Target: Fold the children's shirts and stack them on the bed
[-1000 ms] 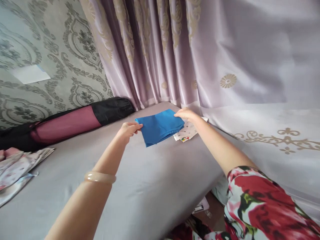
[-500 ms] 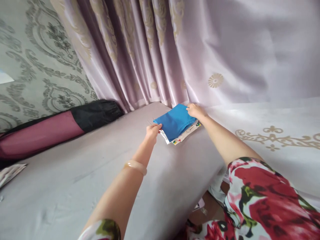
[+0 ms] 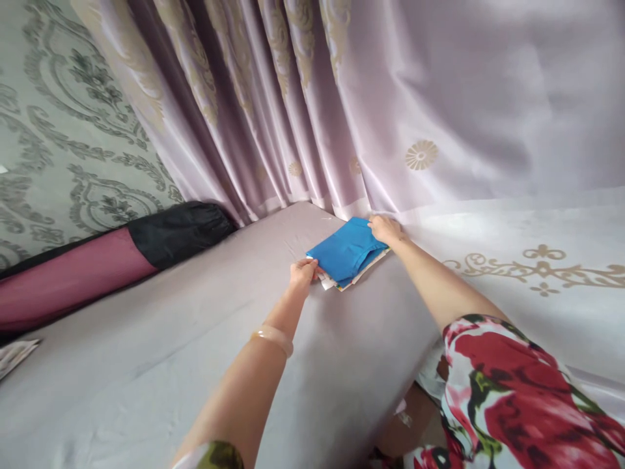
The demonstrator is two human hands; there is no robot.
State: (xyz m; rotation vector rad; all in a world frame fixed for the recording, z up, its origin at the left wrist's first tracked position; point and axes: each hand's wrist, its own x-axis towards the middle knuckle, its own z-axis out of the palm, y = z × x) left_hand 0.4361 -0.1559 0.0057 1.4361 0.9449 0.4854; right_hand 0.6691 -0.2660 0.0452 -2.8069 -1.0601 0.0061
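A folded blue cloth lies on a white printed fabric piece at the far corner of the grey bed. My left hand pinches the cloth's near left corner, fingers closed. My right hand rests on its far right edge, fingers curled onto the cloth. A pale bangle sits on my left wrist.
Lilac curtains hang right behind the cloth. A long maroon and black bag lies along the patterned wall at left. A bit of printed fabric shows at the left edge. The bed's edge drops off near my body.
Both hands carried the blue cloth away from me and set it down on the white printed piece by the curtain. The view shifted right.
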